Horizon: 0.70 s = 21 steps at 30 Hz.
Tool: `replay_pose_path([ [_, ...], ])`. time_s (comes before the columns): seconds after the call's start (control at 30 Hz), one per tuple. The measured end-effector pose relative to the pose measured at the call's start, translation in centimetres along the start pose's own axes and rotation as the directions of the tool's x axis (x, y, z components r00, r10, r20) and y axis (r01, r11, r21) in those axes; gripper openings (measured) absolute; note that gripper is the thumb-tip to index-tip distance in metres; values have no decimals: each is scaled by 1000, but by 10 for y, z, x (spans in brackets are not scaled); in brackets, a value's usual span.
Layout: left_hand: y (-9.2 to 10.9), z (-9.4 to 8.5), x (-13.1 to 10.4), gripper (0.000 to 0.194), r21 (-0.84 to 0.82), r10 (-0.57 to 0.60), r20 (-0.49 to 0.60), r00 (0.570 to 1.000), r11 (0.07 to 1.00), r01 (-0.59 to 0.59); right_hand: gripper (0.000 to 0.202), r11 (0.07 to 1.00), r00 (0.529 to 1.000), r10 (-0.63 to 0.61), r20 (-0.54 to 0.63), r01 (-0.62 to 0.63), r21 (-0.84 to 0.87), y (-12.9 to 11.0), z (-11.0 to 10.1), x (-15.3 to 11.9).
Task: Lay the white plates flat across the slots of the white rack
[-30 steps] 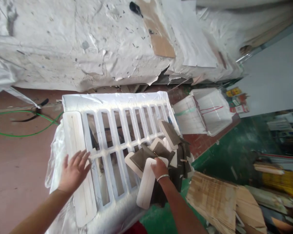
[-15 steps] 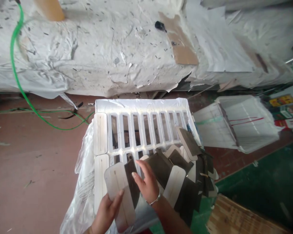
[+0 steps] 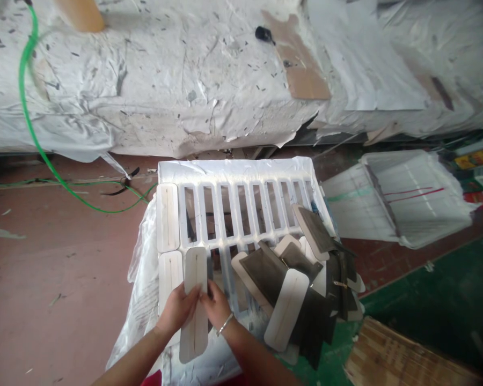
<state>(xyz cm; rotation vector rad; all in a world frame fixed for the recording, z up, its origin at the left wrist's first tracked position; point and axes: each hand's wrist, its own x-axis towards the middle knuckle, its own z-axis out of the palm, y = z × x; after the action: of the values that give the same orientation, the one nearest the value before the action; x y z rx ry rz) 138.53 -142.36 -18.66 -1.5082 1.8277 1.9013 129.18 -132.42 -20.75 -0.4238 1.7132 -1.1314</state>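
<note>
A: Where's the pale panel (image 3: 194, 335)?
B: Between your left hand (image 3: 177, 310) and right hand (image 3: 218, 308), both pinching it, likely for steadiness above the slotted frame (image 3: 233, 168). Dark pieces (image 3: 265, 273) beyond your right.

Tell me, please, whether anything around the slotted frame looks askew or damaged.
Yes: the dark pieces lie in a jumbled heap, spilling past the right edge of the slotted frame, whereas the pale panels at its left sit fairly straight. Beyond, the bench cover looks torn along its lower edge.
</note>
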Motion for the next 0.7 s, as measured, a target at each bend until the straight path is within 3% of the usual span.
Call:
replay_pose_path([
  [0.17, 13, 20, 13, 38, 18, 50, 100, 994, 998, -52, 35, 995, 1000, 5, -24, -2, 96, 3, -17, -9],
  [0.27, 15, 24, 15, 37, 24, -10, 113, 993, 1000, 7, 38, 970, 996, 82, -24, -75, 229, 6, -19, -9],
  [0.33, 13, 19, 18, 40, 20, -103, 100, 990, 995, 102, 41, 959, 989, 144, 40, -150, 240, 5, -18, -1],
  [0.43, 9, 4, 29, 44, 27, -161, 22, 987, 987, 161, 37, 982, 981, 158, 115, -168, 91, 0, -11, 20],
  [0.57, 0, -14, 51, 43, 113, -19, -52, 998, 993, 25, 22, 968, 999, -8, 31, 16, -251, -7, -1, 49],
  [0.7, -15, -26, 59, 39, 287, -35, -48, 998, 957, 47, 9, 872, 995, 84, -48, -96, -480, -9, 5, 59],
])
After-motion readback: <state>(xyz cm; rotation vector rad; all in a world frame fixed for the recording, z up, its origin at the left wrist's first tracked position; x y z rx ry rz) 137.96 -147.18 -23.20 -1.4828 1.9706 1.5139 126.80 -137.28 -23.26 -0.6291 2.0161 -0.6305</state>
